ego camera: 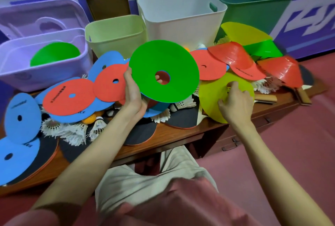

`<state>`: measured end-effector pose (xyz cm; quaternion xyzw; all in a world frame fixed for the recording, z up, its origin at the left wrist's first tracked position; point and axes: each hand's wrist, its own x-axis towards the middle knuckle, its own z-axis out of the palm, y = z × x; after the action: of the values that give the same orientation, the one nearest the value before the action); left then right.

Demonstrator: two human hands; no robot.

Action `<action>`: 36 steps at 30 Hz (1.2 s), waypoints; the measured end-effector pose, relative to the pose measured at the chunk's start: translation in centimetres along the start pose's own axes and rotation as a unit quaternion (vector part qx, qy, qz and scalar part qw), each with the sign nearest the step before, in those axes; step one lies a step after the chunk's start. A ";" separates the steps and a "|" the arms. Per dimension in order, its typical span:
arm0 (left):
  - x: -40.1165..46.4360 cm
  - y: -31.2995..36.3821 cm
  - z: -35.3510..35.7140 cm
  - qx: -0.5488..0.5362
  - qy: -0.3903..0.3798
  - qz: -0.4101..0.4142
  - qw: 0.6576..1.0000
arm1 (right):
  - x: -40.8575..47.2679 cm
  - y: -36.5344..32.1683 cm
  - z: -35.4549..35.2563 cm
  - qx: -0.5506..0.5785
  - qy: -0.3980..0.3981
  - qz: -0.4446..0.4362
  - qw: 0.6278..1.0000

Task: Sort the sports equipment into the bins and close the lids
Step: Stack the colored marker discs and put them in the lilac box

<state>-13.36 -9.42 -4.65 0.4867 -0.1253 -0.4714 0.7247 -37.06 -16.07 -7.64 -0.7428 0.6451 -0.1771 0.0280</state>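
Green and flat, the round marker disc with a centre hole (164, 70) is up off the pile, its left edge pinched in my left hand (133, 90), a fingertip showing through the hole. I judge this is the disc-sorting step: it belongs with the other green disc (54, 53) already lying in the lilac plastic bin (43, 73), so next comes a carry leftward over the red and blue discs (70, 97). My right hand (233, 103) curls onto the yellow-green disc (212, 97), fingers bent at its hole, seemingly starting a hold. Feather shuttlecocks (72, 131) and dark paddles (137, 133) lie underneath and could snag.
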 end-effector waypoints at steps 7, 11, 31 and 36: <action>0.1 0.9 0.0 -0.010 0.040 0.031 0.999 | -0.6 -1.8 -3.3 -0.028 0.031 -0.002 0.999; 0.7 1.4 0.1 -0.012 0.043 0.061 0.997 | -0.8 -3.5 -7.4 0.034 -0.022 -0.031 0.999; 3.5 2.2 1.8 0.050 0.023 0.079 0.995 | 7.4 -11.4 -4.6 0.622 -0.109 0.030 0.775; 4.1 1.5 3.8 0.010 -0.018 0.019 1.000 | 9.7 -8.6 -0.6 0.372 0.081 -0.075 0.922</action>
<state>-12.78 -14.79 -2.68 0.4829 -0.1526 -0.4649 0.7263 -28.05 -23.91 -2.57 -0.7082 0.4753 -0.4653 0.2368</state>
